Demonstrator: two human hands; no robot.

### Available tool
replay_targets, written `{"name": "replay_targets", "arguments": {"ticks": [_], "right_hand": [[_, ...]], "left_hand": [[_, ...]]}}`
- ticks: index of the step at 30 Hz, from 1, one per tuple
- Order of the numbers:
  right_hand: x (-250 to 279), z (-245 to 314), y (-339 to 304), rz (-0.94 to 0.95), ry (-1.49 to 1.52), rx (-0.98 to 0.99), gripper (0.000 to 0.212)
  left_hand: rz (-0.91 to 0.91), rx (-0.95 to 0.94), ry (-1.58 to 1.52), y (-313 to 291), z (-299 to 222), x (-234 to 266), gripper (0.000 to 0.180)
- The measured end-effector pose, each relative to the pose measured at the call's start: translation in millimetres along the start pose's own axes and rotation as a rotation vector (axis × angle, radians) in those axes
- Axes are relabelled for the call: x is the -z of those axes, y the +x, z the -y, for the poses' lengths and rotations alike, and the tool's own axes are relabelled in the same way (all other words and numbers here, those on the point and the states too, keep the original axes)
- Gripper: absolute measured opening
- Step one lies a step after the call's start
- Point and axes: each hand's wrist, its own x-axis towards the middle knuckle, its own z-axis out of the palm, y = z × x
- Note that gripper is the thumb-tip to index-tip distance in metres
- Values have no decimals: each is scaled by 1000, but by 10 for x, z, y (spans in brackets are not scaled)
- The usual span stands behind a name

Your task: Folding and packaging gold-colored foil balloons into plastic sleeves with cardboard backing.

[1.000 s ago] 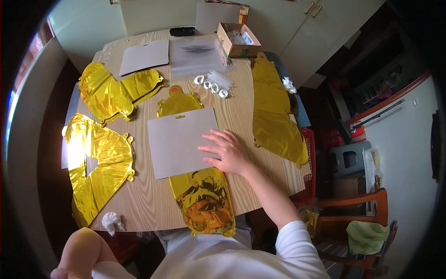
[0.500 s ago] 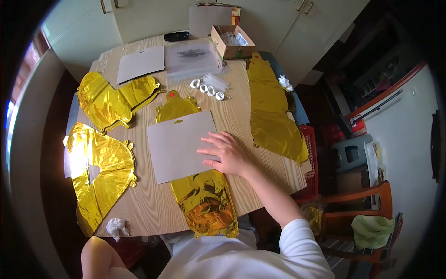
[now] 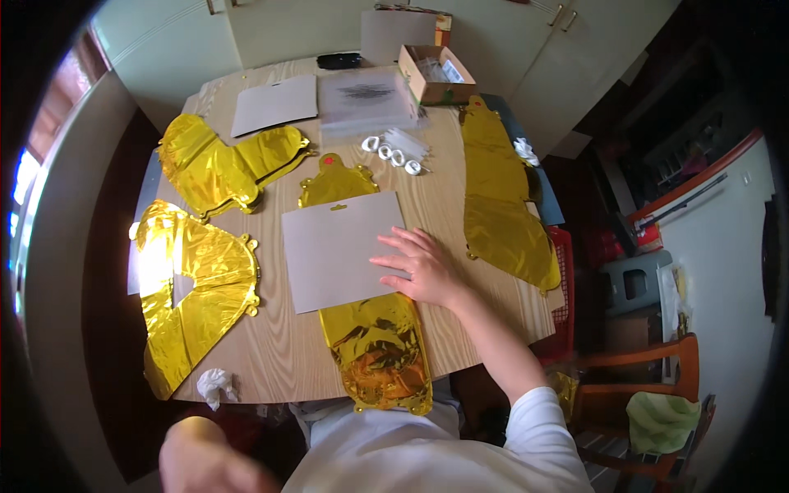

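A stiff, pale grey rectangular card (image 3: 337, 255) with a small hanging slot lies flat across the middle of a long, shiny gold foil piece (image 3: 374, 353) at the centre of a light wood-grain table (image 3: 275, 349). I see my right hand (image 3: 423, 267) resting palm down on the card's right edge, fingers spread apart and clamped on nothing. My left hand (image 3: 214, 464) is a blur at the lower left edge, away from the card; I cannot tell whether its fingers are apart or together. As I judge it, the card is laid in place, but neither end of the foil beneath is folded over it. The three other flat gold foil pieces, two at left (image 3: 222, 160) (image 3: 205, 279) and one at right (image 3: 505, 197), lie with no card on them. The central foil is flat and glossy, with dark wrinkled reflections on its near half, which reaches just past the table's near edge. Its far end is rounded, with small side tabs and a red spot. Beyond it sit white ring-shaped rolls (image 3: 412, 168) and an open brown cardboard box (image 3: 448, 92).
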Motion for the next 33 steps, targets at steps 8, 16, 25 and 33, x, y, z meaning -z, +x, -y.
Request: {"name": "replay_targets", "arguments": {"ticks": [8, 16, 25, 33], "right_hand": [[667, 459, -580, 393, 66, 125, 81], [344, 840, -1270, 390, -328, 217, 53], [264, 916, -1268, 255, -303, 258, 38], [258, 1129, -1442, 263, -240, 268, 36]], "left_hand": [[353, 1092, 974, -788, 955, -423, 89], [274, 942, 1118, -1121, 1258, -1052, 55], [183, 799, 1189, -1117, 1331, -1138, 43], [185, 784, 1136, -1141, 1187, -1359, 43]]}}
